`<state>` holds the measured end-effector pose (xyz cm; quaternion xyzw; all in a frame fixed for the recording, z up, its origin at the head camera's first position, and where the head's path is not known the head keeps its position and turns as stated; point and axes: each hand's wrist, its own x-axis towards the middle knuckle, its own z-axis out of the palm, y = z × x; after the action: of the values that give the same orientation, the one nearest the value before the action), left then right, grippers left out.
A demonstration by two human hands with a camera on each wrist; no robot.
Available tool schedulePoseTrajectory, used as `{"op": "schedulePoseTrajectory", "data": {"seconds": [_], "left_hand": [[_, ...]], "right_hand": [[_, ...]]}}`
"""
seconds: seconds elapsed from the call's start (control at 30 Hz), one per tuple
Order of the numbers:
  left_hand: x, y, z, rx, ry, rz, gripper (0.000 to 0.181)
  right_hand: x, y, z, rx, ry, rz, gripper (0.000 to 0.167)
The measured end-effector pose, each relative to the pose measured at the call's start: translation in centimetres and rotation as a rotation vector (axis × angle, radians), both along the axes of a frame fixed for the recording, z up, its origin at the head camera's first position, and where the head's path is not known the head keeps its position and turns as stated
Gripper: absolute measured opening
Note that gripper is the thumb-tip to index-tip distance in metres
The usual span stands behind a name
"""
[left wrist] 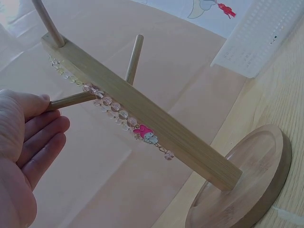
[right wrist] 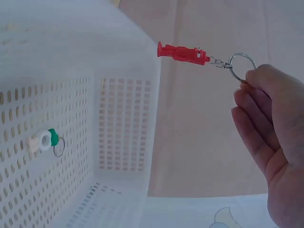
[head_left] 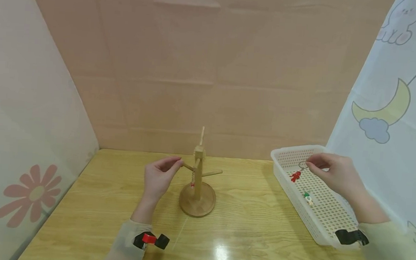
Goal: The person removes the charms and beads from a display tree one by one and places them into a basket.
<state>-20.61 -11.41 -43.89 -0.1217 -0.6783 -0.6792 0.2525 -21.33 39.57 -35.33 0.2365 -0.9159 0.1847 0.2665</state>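
Observation:
A wooden peg stand point(head_left: 198, 173) with a round base rises from the table. My left hand point(head_left: 159, 177) pinches the tip of one of its pegs point(left wrist: 71, 101) between thumb and index finger. On that peg hangs a beaded bracelet point(left wrist: 114, 111) with a pink-and-white character charm. Over the white basket, my right hand point(head_left: 335, 173) pinches the metal ring of a red figure keychain point(right wrist: 183, 53), which dangles from it. A second keychain point(right wrist: 45, 140), green, white and cream, lies on the basket floor.
The white perforated basket point(head_left: 294, 196) stands at the right of the wooden table point(head_left: 251, 229). A plain backdrop point(head_left: 212, 66) hangs behind, and patterned side panels border the table left and right. Other pegs point(head_left: 213, 173) stick out from the stand.

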Motion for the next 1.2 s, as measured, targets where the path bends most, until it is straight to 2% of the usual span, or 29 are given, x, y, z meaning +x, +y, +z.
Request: {"op": "schedulePoseTrajectory", "data": {"seconds": [0.17,0.43,0.73,1.03,1.2], "left_hand": [[-0.1,0.1,0.0,-0.004,-0.013,0.007,0.012],[-0.1,0.1,0.0,-0.006,0.003,0.011,0.014],[-0.1,0.0,-0.2,-0.004,0.027,0.000,0.011],[-0.1,0.0,-0.2,-0.008,0.033,-0.005,0.016],[-0.2,0.0,-0.1,-0.005,0.037,-0.005,0.012]], "right_hand": [[-0.3,1.4,-0.5,0.064,-0.101,-0.005,0.014],[-1.2,2.5,-1.1,0.138,-0.282,-0.080,0.008],[-2.2,5.5,-2.5,0.204,-0.402,-0.085,0.007],[-1.4,7.9,-2.9,0.250,-0.531,-0.105,0.008],[-1.0,8.7,-3.2,0.257,-0.561,-0.117,0.009]]}}
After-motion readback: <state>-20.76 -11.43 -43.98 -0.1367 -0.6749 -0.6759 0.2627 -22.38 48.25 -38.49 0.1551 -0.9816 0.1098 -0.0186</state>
